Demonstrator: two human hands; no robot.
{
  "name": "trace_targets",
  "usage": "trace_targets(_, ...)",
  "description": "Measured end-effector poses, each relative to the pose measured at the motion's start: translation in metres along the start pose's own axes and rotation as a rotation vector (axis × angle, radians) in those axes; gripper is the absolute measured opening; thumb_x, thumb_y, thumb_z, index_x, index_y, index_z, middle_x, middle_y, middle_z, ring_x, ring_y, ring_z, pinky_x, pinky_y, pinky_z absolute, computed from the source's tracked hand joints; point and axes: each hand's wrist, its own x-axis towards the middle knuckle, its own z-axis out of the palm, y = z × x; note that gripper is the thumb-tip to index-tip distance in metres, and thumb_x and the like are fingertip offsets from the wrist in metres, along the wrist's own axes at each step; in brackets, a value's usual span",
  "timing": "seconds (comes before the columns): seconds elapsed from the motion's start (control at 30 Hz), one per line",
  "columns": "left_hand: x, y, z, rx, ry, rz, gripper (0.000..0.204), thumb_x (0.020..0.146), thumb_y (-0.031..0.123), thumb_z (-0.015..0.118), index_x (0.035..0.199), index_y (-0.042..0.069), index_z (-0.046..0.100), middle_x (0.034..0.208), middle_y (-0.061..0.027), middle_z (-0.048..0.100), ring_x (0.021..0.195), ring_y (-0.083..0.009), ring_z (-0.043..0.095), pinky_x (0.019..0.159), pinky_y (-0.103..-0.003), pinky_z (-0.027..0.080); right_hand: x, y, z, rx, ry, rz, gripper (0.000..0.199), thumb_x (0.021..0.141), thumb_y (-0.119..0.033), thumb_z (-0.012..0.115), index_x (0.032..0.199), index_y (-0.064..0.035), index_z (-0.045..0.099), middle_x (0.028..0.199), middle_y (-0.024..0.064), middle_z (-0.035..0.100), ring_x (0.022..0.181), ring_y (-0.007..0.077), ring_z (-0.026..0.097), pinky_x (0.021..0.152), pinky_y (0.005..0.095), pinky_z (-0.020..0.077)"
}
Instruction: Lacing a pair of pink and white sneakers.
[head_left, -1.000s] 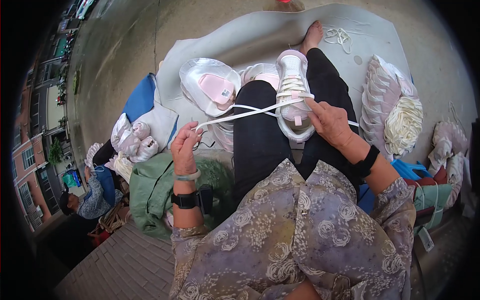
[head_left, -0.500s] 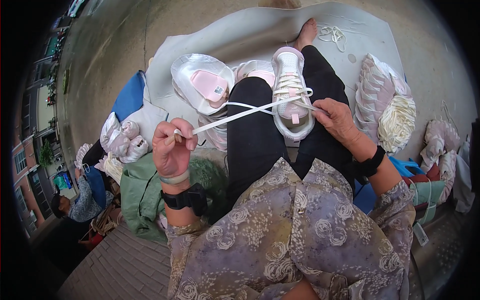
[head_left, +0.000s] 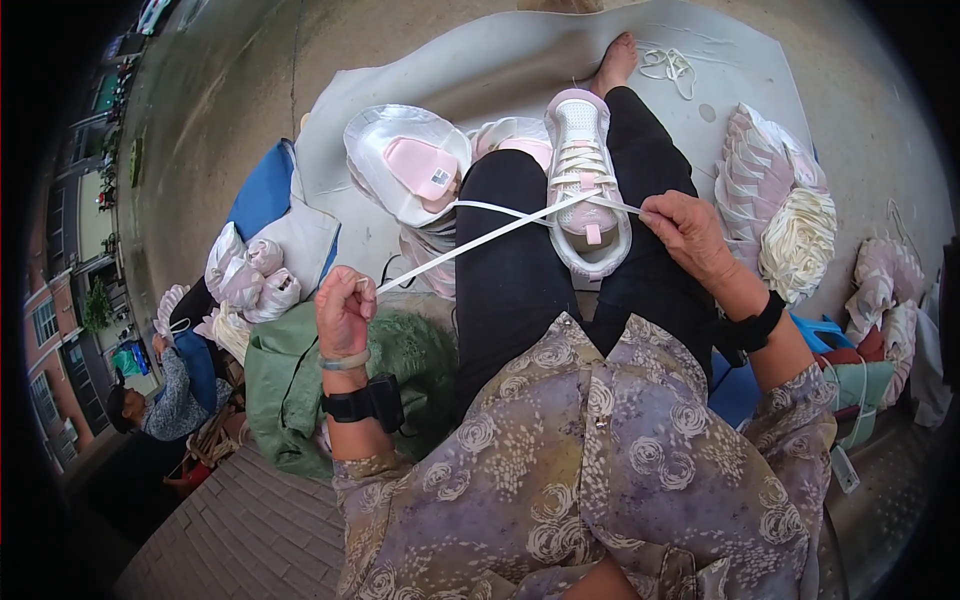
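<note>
Head view: the left hand point(head_left: 343, 310) pinches white lace point(head_left: 470, 248) at near left, the right hand point(head_left: 690, 235) another stretch point(head_left: 619, 206) right of the shoe point(head_left: 588, 184). Pull both evenly, untwisted.

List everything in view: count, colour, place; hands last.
shoe: one, white and pink, centre
held lace: apparently one, white, centre
shoe pieces: several, pinkish white, left
pale stack: one, pinkish white, right
lace bundle: one, cream, right
loose lace: one tangle, white, top
mat: one, grey, beneath
wrapped bundles: several, white-pink, left
sack: one, green, lower left
co-worker: one, grey top, far left
left hand: one, bare, pinching lace
right hand: one, bare, pinching lace
</note>
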Motion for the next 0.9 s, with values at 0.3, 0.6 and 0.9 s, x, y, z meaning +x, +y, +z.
trace_targets(0.3, 0.025, 0.030, 0.027, 0.991, -0.198, 0.038, 0.021, 0.070, 0.002, 0.062, 0.089, 0.006, 0.056, 0.067, 0.0022, 0.047, 0.059, -0.0065, 0.047, 0.054, -0.020, 0.039, -0.008, -0.008, -0.028, -0.192, -0.051, -0.075, 0.011, 0.075, -0.011, 0.060, 0.082, -0.0070, 0.053, 0.065, 0.0091, 0.051, 0.061, 0.0286, 0.055, 0.053, 0.0371, 0.0423)
trace_targets(0.6, 0.031, 0.019, 0.015, 1.770, -0.233, 0.623, 0.007, 0.073, 0.013, 0.063, 0.078, 0.009, 0.060, 0.067, -0.0069, 0.049, 0.061, -0.0276, 0.052, 0.052, -0.036, 0.040, -0.034, 0.021, -0.076, -0.646, -0.153, -0.300, 0.023, 0.074, -0.001, 0.054, 0.095, -0.0072, 0.048, 0.073, 0.0076, 0.048, 0.060, 0.0258, 0.054, 0.049, 0.0357, 0.0422)
trace_targets(0.9, 0.051, 0.010, -0.014, 1.715, -0.070, 0.705, 0.008, 0.074, 0.016, 0.060, 0.070, 0.009, 0.059, 0.068, -0.0076, 0.052, 0.064, -0.0304, 0.052, 0.054, -0.039, 0.041, -0.066, 0.099, -0.142, -0.739, -0.027, -0.182, 0.023, 0.076, -0.001, 0.053, 0.099, -0.0062, 0.052, 0.075, 0.0105, 0.053, 0.062, 0.0286, 0.055, 0.052, 0.0368, 0.0436)
